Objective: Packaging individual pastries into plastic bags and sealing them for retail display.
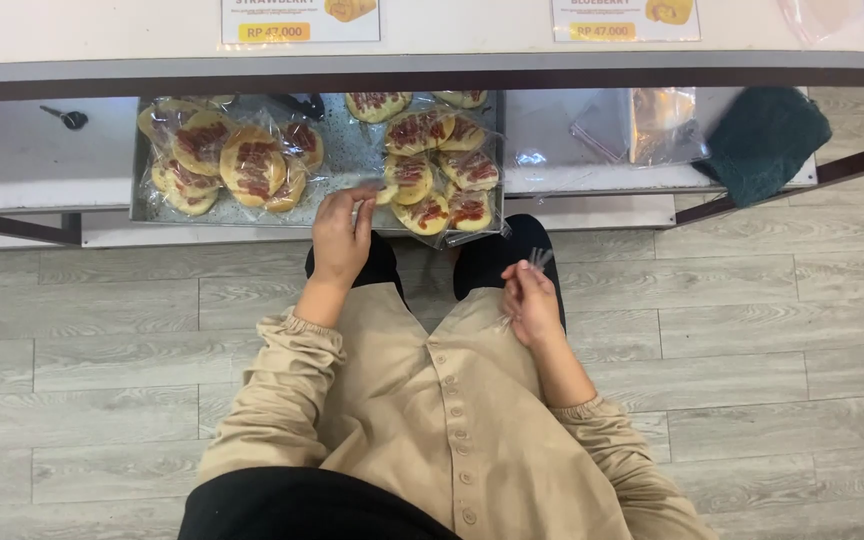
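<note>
A metal tray (352, 160) of round pastries with red filling sits on a low shelf. Several wrapped pastries (227, 165) lie in clear bags on its left, and more pastries (437, 170) fill its right side. My left hand (340, 238) reaches over the tray's front edge, its fingertips pinching a small pastry (384, 192). My right hand (530, 298) hovers above my lap, fingers closed on a thin clear plastic bag (537, 262).
A stack of clear plastic bags (642, 128) and a dark green cloth (762, 140) lie on the shelf at the right. A small black tool (67, 117) rests at the left. Price cards (297, 20) stand on the counter above. Grey wood-look flooring (752, 350) surrounds me.
</note>
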